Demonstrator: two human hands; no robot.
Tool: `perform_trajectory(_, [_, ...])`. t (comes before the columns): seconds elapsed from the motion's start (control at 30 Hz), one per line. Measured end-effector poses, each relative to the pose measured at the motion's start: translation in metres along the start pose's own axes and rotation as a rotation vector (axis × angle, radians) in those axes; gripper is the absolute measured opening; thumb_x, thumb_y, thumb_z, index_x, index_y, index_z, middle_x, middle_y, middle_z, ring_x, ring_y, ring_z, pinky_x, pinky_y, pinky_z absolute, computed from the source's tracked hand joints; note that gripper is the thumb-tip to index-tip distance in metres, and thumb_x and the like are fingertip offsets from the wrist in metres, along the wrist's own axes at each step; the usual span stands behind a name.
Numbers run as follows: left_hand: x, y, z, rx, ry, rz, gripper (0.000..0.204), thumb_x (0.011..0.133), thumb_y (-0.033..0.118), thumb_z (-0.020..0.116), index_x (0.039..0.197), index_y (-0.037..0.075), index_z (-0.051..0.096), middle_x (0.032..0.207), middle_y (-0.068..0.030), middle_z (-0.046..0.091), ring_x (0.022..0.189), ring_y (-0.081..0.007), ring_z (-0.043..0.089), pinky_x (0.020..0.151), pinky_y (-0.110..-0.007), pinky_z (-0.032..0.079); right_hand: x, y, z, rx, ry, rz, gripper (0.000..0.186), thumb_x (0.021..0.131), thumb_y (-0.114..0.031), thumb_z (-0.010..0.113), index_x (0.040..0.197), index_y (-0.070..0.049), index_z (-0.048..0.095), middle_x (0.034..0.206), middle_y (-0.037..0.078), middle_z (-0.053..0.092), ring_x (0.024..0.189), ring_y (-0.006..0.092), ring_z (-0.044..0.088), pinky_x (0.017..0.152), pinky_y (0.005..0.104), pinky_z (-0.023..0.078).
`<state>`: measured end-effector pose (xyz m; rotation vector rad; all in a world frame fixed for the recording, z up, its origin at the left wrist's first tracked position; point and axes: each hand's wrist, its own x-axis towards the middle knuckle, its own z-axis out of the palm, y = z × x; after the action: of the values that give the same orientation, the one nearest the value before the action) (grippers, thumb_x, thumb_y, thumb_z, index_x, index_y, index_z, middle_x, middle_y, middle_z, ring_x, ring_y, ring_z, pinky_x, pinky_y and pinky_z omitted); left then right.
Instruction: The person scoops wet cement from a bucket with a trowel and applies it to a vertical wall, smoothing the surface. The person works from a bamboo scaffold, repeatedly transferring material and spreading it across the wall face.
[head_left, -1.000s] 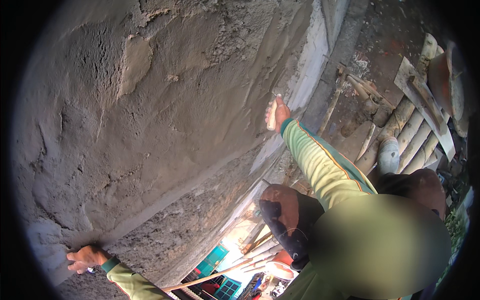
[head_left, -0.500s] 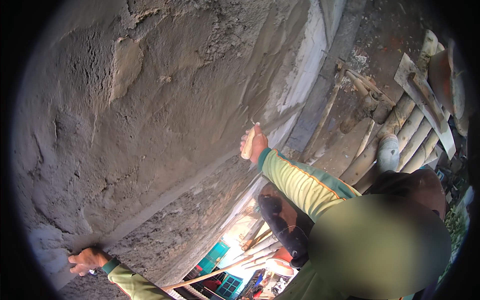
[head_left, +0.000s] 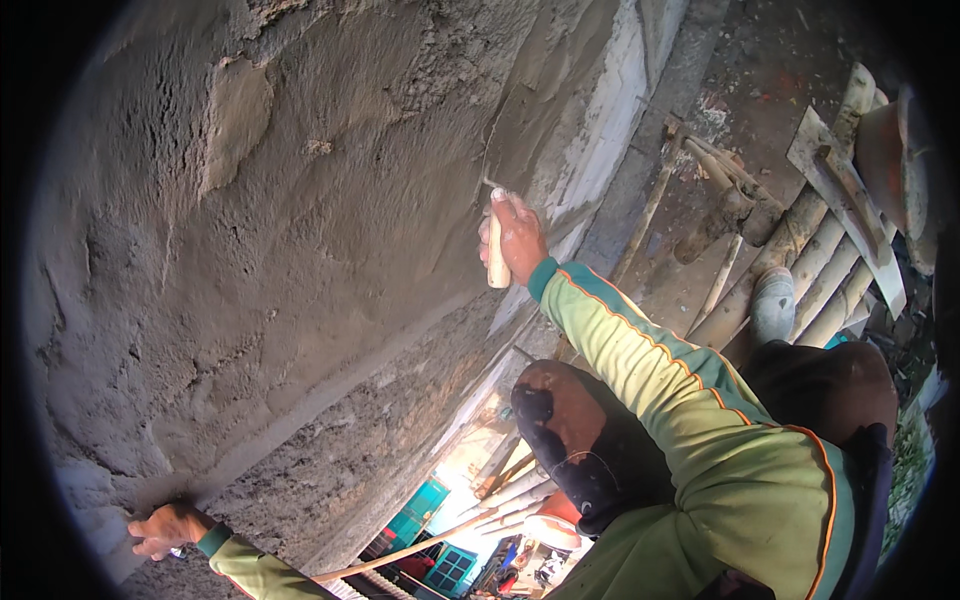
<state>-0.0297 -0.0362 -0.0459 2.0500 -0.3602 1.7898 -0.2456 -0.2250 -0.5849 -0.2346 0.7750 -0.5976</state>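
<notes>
My right hand [head_left: 512, 235] is shut on the pale handle of a trowel [head_left: 496, 260], whose blade lies against the grey plastered wall [head_left: 300, 230], its shape hard to make out. Rough patches and smoother streaks mark the plaster. At the lower left, my left hand [head_left: 165, 530] rests on the wall just below a ridge in the plaster, fingers apart and slightly bent. A small shiny bit shows beneath it, too small to name.
My knee [head_left: 585, 440] and boot [head_left: 773, 305] are below the wall. To the right lie wooden poles [head_left: 835, 290], a flat board [head_left: 845, 200] and an orange-brown tub [head_left: 895, 160]. At the bottom, a bright yard shows a turquoise door [head_left: 420, 510] and clutter.
My right hand with the trowel has swept down and left along the plaster, then come back up a little. My left hand has stayed nearly still.
</notes>
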Motion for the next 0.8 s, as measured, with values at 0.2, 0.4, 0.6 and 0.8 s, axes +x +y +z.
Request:
perform_trajectory(0.2, [-0.010, 0.022, -0.010, -0.062, 0.009, -0.049, 0.077, 0.096, 0.045, 0.043, 0.151, -0.007, 0.027, 0.140, -0.0344, 0.026, 0.126, -0.0518, 0.041, 0.097, -0.059, 0.044, 0.017, 0.050, -0.036, 0.236, 0.206, 0.145, 0.048, 0.103, -0.053, 0.040, 0.106, -0.007, 0.052, 0.071, 0.004, 0.052, 0.053, 0.0175, 0.053, 0.049, 0.0345, 0.046])
perform_trajectory(0.4, [-0.011, 0.024, -0.005, -0.087, 0.010, -0.034, 0.077, 0.097, 0.046, 0.044, 0.151, -0.007, 0.027, 0.146, -0.0365, 0.022, 0.130, -0.0523, 0.038, 0.101, -0.058, 0.041, 0.132, -0.004, -0.127, 0.076, 0.376, 0.051, 0.053, 0.100, -0.056, 0.045, 0.113, -0.006, 0.054, 0.077, 0.008, 0.055, 0.059, 0.0206, 0.057, 0.052, 0.0394, 0.050])
perform_trajectory(0.6, [-0.015, 0.028, -0.010, -0.083, -0.018, -0.080, 0.071, 0.097, 0.041, 0.047, 0.147, -0.007, 0.031, 0.145, -0.0350, 0.024, 0.127, -0.0532, 0.040, 0.093, -0.057, 0.049, 0.158, -0.088, -0.126, -0.221, 0.361, 0.007, 0.047, 0.099, -0.050, 0.052, 0.112, -0.005, 0.053, 0.085, 0.010, 0.058, 0.058, 0.0201, 0.057, 0.050, 0.0388, 0.051])
perform_trajectory(0.8, [0.008, -0.002, 0.000, 0.075, 0.008, 0.120, 0.059, 0.098, 0.032, 0.053, 0.139, -0.009, 0.042, 0.145, -0.0371, 0.028, 0.129, -0.0569, 0.034, 0.092, -0.054, 0.051, 0.109, -0.006, -0.070, -0.064, 0.278, 0.194, 0.046, 0.101, -0.050, 0.050, 0.112, -0.005, 0.053, 0.078, 0.009, 0.058, 0.055, 0.0211, 0.058, 0.049, 0.0407, 0.050])
